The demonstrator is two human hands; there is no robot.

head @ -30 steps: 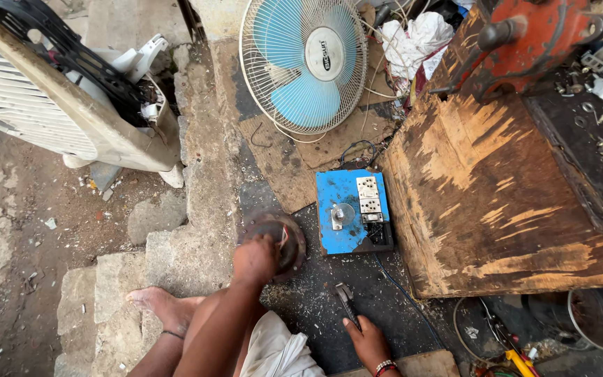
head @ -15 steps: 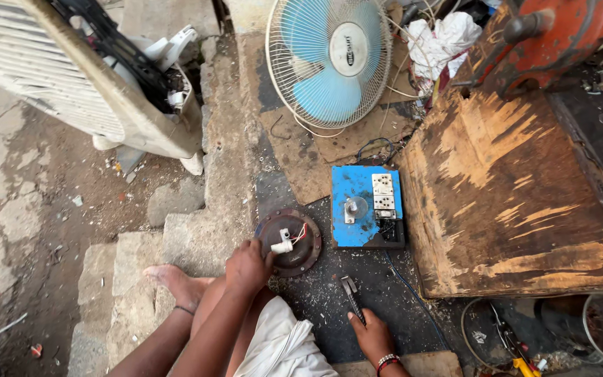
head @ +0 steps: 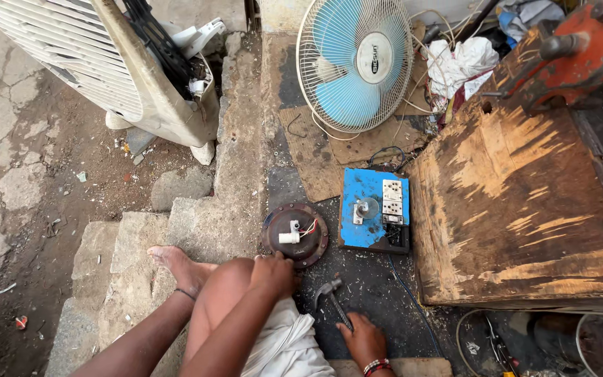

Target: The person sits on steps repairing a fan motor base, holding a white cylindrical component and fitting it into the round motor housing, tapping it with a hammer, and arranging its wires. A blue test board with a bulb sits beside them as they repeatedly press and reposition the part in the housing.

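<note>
Here, left hand (head: 273, 271) curled at round motor cover (head: 294, 234), right hand (head: 363, 338) gripping hammer (head: 335, 300).

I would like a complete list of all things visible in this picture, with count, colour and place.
round motor plate: one, dark rusty, floor centre
hammer: one, metal, floor below the plate
switch board: one, blue, right of the plate
table fan: one, light blue, top centre
cooler casing: one, white, tilted, top left
wooden bench: one, brown, right
vise: one, red, on the bench
left hand: at the plate's edge
right hand: holds the hammer handle
</note>
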